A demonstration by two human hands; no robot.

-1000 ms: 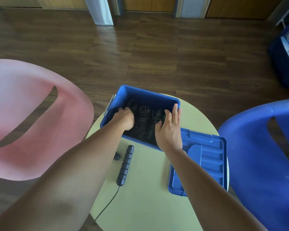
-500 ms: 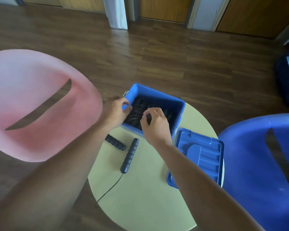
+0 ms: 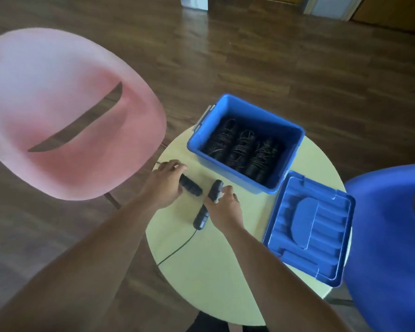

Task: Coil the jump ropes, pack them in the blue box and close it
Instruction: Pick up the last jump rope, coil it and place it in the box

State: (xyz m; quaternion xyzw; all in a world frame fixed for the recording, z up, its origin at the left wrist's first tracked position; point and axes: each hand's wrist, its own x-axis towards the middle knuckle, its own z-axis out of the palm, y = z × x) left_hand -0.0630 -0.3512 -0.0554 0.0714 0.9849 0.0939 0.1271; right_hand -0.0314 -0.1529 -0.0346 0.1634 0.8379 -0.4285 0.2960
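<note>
Table: a round, pale yellow-green table [image 3: 213, 283] fills the near centre, seen from above by the person working at it.
Blue chair: a blue chair [image 3: 388, 259] stands at the table's near right edge.
Cord: a thin black cord [image 3: 177, 248] runs from the near end of the right handle toward the table's near left edge.
Lid: the blue lid [image 3: 321, 236] lies flat on the table's right side, just beside the near right corner of the box, which is open.
Right hand: the right hand [image 3: 225, 209] pinches the right handle [image 3: 201, 219], thumb laid across its middle and fingers bent at its far end.
Left hand: the left hand [image 3: 165, 185] rests over the left end of the left handle [image 3: 192, 188]; whether the fingers close round it cannot be told.
Handles: the 2 black handles lie on the table near each other, to the near left of the box.
Blue box: the blue box [image 3: 225, 173] sits on the far part of the table.
Coiled ropes: 3 black coiled ropes [image 3: 242, 147] lie side by side inside the box.
Pink chair: a pink chair [image 3: 58, 152] stands to the left of the table.
Floor: dark wooden floor [image 3: 297, 68] stretches beyond.
</note>
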